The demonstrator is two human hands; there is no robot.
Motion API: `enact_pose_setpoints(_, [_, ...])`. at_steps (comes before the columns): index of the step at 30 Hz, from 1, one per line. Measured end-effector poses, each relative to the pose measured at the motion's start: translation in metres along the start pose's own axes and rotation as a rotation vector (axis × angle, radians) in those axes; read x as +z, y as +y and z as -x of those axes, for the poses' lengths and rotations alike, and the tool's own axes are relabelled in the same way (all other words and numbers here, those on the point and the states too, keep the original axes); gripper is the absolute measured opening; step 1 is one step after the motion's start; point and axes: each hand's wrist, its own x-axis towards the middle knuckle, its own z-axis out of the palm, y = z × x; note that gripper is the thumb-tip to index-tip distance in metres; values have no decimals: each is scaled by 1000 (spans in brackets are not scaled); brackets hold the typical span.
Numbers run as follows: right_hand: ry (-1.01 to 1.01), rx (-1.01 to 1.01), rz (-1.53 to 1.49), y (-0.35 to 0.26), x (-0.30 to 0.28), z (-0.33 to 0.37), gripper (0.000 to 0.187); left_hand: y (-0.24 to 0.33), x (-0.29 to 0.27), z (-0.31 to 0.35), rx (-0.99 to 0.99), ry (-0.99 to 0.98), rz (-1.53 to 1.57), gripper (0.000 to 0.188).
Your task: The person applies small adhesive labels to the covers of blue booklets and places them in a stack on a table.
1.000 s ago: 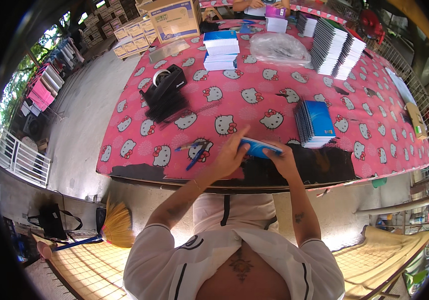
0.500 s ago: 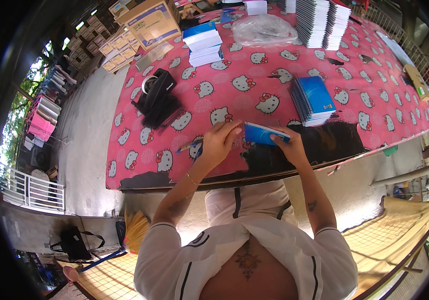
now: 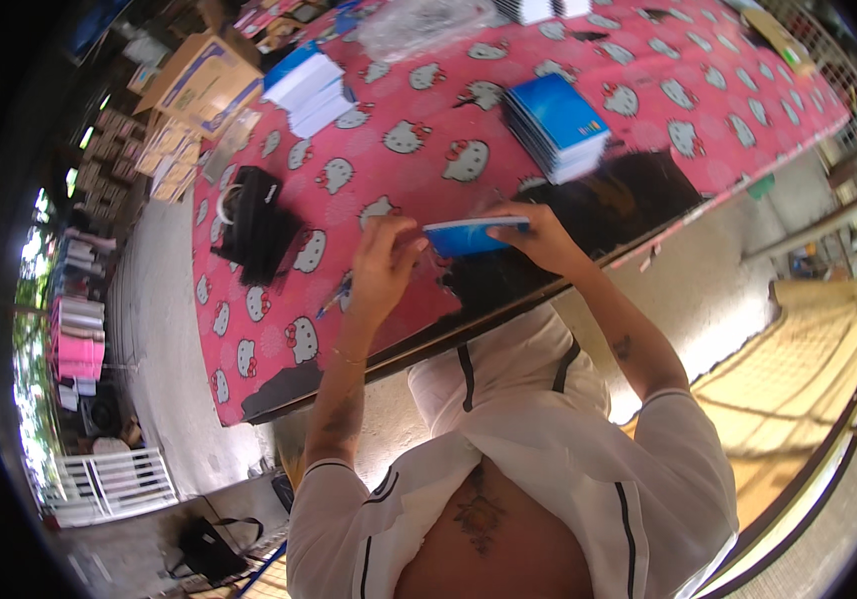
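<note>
Firstly, the left hand [image 3: 381, 268] is half curled, just beside the left end of the blue notebook [image 3: 458, 240] — whether it pinches something, I cannot tell. Over the pink table [image 3: 445, 112], the notebook's long axis goes left to right — the right hand [image 3: 543, 240] clasps its right end.

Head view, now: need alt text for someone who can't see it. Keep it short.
A person's right grip holds a blue notebook above a pink patterned table, with the left grip close to its left end. A stack of blue notebooks stands farther back to the right; a black tape dispenser sits to the left.
</note>
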Motion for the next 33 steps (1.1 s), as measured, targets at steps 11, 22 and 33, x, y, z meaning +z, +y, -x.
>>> enact_pose_setpoints(11, [-20, -62, -130, -23, -8, 23, 27, 10, -3, -3, -60, -396, 3, 24])
enact_pose_setpoints(22, [258, 7, -218, -65, 25, 20, 26, 51, 39, 39, 28, -67, -677, 79])
enact_pose_setpoints(33, [140, 130, -329, -61, 47, 21, 28, 54, 15, 6, -61, -75, -712, 84])
